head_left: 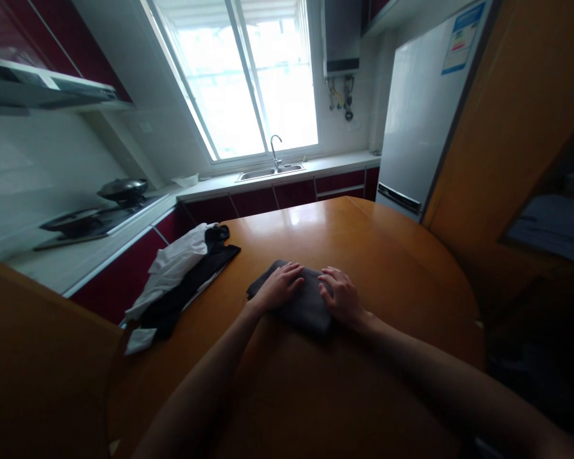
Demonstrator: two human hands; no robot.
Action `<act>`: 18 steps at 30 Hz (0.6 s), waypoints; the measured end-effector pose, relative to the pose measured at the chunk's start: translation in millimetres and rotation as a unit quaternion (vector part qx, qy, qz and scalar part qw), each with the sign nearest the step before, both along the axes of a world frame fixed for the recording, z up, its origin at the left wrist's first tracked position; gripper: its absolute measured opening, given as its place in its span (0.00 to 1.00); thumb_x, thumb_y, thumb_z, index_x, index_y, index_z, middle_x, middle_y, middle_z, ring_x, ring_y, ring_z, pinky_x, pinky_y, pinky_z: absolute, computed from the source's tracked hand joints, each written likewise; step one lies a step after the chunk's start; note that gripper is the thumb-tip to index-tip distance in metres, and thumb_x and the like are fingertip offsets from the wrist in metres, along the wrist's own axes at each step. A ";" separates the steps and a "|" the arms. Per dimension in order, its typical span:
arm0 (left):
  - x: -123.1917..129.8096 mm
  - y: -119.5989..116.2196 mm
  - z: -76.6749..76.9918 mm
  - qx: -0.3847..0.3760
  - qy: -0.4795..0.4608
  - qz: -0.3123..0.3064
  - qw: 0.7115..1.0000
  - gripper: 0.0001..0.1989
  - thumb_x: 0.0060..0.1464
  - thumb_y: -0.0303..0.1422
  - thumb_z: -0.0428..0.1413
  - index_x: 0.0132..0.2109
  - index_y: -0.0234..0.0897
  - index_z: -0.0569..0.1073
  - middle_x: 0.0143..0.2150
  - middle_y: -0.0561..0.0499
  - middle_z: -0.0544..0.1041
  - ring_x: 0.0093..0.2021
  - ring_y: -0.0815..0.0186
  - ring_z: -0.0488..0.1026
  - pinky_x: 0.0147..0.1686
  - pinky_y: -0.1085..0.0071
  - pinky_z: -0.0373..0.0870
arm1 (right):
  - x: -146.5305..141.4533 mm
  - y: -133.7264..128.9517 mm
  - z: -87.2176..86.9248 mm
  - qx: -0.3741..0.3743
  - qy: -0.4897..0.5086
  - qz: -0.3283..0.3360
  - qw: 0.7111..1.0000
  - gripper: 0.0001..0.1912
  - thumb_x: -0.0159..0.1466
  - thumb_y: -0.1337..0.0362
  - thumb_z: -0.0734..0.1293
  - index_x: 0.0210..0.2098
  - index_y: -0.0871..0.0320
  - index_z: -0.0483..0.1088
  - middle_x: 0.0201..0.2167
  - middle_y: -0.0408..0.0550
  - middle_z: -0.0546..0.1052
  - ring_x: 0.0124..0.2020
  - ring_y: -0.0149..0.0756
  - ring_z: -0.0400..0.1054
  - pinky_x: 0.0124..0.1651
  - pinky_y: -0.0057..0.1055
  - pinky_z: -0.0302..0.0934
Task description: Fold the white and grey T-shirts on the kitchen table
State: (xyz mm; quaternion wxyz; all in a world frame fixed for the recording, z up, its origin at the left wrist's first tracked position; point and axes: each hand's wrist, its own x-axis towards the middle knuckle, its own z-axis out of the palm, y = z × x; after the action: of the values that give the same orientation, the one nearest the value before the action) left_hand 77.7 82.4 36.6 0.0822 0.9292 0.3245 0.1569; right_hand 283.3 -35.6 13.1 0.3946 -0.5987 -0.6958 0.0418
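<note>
A dark grey piece of folded cloth (306, 306), perhaps a garment, lies on the wooden table (373, 248) in front of me. My left hand (280, 287) rests on its upper left part, palm down, fingers stretched out. On the right edge of the same cloth lies my right hand (342, 294), its fingers spread and slightly bent. Neither hand grips the fabric. What kind of garment the bundle is, I cannot make out.
Along the table's left edge lie a white garment (179, 264) and a black garment (191, 287). Behind the table run a counter with a sink (272, 172) and, at left, a stove with a pan (122, 189). A fridge (421, 115) stands at right.
</note>
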 end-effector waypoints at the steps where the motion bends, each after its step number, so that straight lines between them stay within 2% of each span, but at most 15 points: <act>1: -0.7 -2.1 -0.9 0.001 -0.004 0.001 1.000 0.23 0.67 0.43 0.48 0.63 0.39 0.71 0.67 0.44 0.67 0.67 0.55 0.63 0.67 0.57 0.59 | 0.4 0.8 -2.4 -0.007 0.002 0.000 1.000 0.17 0.69 0.60 0.59 0.51 0.58 0.75 0.58 0.54 0.72 0.63 0.45 0.61 0.67 0.44 0.53; 4: -4.4 -10.7 -0.2 0.019 -0.043 0.009 0.999 0.21 0.67 0.41 0.47 0.61 0.38 0.73 0.66 0.44 0.69 0.65 0.56 0.66 0.65 0.57 0.63 | 1.7 2.2 -7.3 -0.016 0.008 0.006 1.000 0.17 0.69 0.60 0.60 0.50 0.58 0.75 0.58 0.54 0.72 0.62 0.46 0.61 0.66 0.46 0.54; 7: -14.4 -25.8 3.3 0.057 -0.084 0.052 0.993 0.19 0.67 0.38 0.48 0.60 0.40 0.73 0.63 0.45 0.72 0.62 0.57 0.68 0.64 0.57 0.65 | 5.9 3.7 -9.2 -0.014 0.023 -0.001 1.000 0.17 0.68 0.59 0.61 0.51 0.58 0.75 0.58 0.55 0.72 0.62 0.46 0.61 0.66 0.45 0.54; 11: -36.8 -57.0 0.9 0.103 -0.064 0.090 0.989 0.20 0.66 0.40 0.50 0.61 0.42 0.72 0.65 0.45 0.69 0.67 0.52 0.61 0.66 0.49 0.57 | 13.2 3.8 -11.2 -0.039 0.043 -0.035 0.998 0.19 0.67 0.57 0.63 0.52 0.59 0.74 0.58 0.56 0.71 0.60 0.45 0.62 0.64 0.42 0.55; 14: -52.7 -78.4 -8.5 0.075 -0.025 0.081 0.994 0.23 0.65 0.43 0.52 0.65 0.49 0.67 0.69 0.46 0.62 0.70 0.48 0.54 0.67 0.41 0.51 | 14.9 0.3 -11.3 -0.065 0.042 -0.053 0.996 0.20 0.67 0.57 0.62 0.53 0.61 0.73 0.55 0.56 0.73 0.58 0.44 0.63 0.62 0.39 0.57; 16: -60.9 -84.3 -14.3 0.050 -0.010 0.071 0.996 0.25 0.64 0.44 0.54 0.66 0.53 0.65 0.71 0.48 0.59 0.71 0.45 0.51 0.66 0.36 0.47 | 14.5 -2.5 -8.8 -0.084 0.033 -0.067 0.994 0.21 0.68 0.58 0.62 0.55 0.61 0.72 0.54 0.56 0.74 0.57 0.45 0.63 0.61 0.38 0.57; 18: -66.8 -81.5 -16.5 0.039 -0.047 0.119 0.991 0.28 0.61 0.44 0.57 0.66 0.51 0.66 0.72 0.45 0.56 0.71 0.43 0.50 0.67 0.37 0.46 | 13.4 -4.4 -4.0 -0.115 0.030 -0.095 0.988 0.24 0.67 0.57 0.63 0.58 0.63 0.69 0.54 0.59 0.74 0.56 0.47 0.64 0.60 0.38 0.58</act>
State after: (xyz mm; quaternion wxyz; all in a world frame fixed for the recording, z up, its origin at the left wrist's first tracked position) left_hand 11.0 0.8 20.1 0.0421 0.8779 0.4227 0.2212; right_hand 296.6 -40.1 9.0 0.3458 -0.7021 -0.6141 0.1018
